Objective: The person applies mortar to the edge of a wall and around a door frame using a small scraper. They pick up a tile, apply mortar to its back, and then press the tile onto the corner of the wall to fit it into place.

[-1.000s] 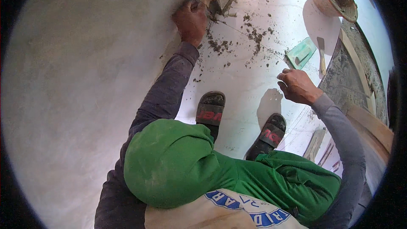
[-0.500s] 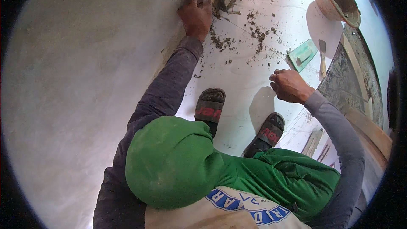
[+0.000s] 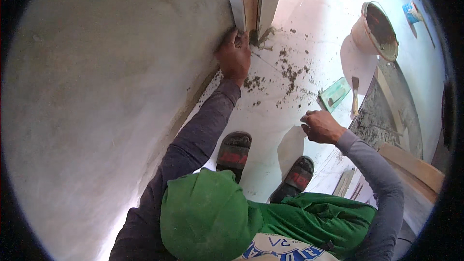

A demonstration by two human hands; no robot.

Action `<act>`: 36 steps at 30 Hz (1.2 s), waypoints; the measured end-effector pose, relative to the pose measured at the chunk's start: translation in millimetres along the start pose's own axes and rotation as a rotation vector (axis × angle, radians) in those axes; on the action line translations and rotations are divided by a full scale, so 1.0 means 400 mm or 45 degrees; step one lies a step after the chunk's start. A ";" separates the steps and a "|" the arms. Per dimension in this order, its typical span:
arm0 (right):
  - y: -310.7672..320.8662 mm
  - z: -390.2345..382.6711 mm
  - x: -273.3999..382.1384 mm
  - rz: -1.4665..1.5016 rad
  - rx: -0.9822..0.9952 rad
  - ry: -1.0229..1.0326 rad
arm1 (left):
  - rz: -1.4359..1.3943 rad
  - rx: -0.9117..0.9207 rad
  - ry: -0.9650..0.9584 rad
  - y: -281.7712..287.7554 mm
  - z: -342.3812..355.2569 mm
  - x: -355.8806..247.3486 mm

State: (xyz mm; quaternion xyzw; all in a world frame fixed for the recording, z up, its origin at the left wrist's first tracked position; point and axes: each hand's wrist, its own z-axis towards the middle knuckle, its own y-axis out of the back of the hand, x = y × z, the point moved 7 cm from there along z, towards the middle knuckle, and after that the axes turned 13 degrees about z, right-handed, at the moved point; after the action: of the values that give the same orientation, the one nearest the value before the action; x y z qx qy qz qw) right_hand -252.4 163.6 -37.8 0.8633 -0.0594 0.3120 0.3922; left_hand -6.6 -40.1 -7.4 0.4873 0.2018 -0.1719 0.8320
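Note:
Against the wall corner beside a wooden door frame (image 3: pixel 252 0), my left hand (image 3: pixel 234 60) is closed with its fingers curled. A pale, blade-like strip (image 3: pixel 237 2) runs up from its fingertips along the wall edge; whether the hand grips it I cannot tell. Out over the floor on the right, my right hand (image 3: pixel 324 126) hangs with loosely bent fingers apart, and nothing shows in it. Closest to it lie a green hand float (image 3: pixel 336 94) and a scraper (image 3: pixel 355 96) with a wooden handle.
Dark mortar crumbs (image 3: pixel 292 75) are strewn on the white floor. A mortar-stained bucket (image 3: pixel 365 36) stands at the right, with a blue-and-white can (image 3: pixel 412 13) farther off. Boards (image 3: pixel 411 164) lie at the right. A plastered wall (image 3: pixel 96 92) fills the left side.
The view has shifted, so the floor things appear lower and the blue-and-white can now shows. My left hand stays at the corner by the frame; my right hand still hangs above the floor.

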 end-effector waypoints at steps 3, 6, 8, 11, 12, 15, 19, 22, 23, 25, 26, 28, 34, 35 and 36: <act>0.016 0.019 0.008 -0.025 -0.033 0.030 | -0.170 0.117 0.133 -0.014 0.007 0.005; 0.041 0.051 0.032 -0.026 -0.027 0.028 | -0.099 0.013 0.054 -0.016 0.002 0.003; 0.062 0.074 0.055 -0.039 -0.021 0.035 | 0.047 -0.064 -0.070 -0.022 -0.004 0.001; 0.081 0.122 0.098 -0.040 -0.085 0.155 | -0.154 -0.028 0.031 -0.027 0.008 0.025; 0.085 0.127 0.105 -0.031 -0.121 0.161 | -0.162 -0.030 0.036 -0.024 0.005 0.021; 0.099 0.137 0.122 -0.052 -0.116 0.158 | -0.206 -0.002 0.036 -0.019 0.001 0.012; 0.105 0.119 0.128 0.006 -0.104 0.093 | -0.137 -0.042 0.016 -0.010 0.002 0.009; 0.084 0.085 0.096 -0.018 -0.146 0.150 | -0.078 -0.063 -0.066 -0.018 0.010 0.006; 0.077 0.085 0.081 -0.037 -0.153 0.118 | 0.029 -0.120 -0.169 -0.013 0.018 0.005; 0.044 0.088 0.048 -0.081 -0.017 -0.027 | 0.182 -0.010 -0.139 -0.018 0.015 0.004; 0.032 0.107 0.045 -0.068 0.050 -0.085 | 0.167 0.048 -0.127 -0.017 0.035 0.025; 0.025 0.118 0.010 0.054 -0.023 -0.124 | 0.115 0.176 -0.128 -0.031 0.024 0.012; 0.024 0.272 0.017 0.485 -0.486 0.088 | 0.194 0.225 -0.210 -0.027 0.056 -0.008; 0.026 0.296 0.034 0.502 -0.553 0.146 | 0.248 0.268 -0.165 -0.022 0.059 -0.007; 0.023 0.327 0.044 0.523 -0.557 0.138 | 0.301 0.308 -0.116 -0.012 0.060 -0.013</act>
State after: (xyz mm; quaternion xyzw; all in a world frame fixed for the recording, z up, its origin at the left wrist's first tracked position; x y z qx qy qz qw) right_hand -176.9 66.4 -86.7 0.7103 -0.2775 0.4104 0.5001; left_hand -9.2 -63.0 2.3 0.5958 0.0831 -0.1177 0.7901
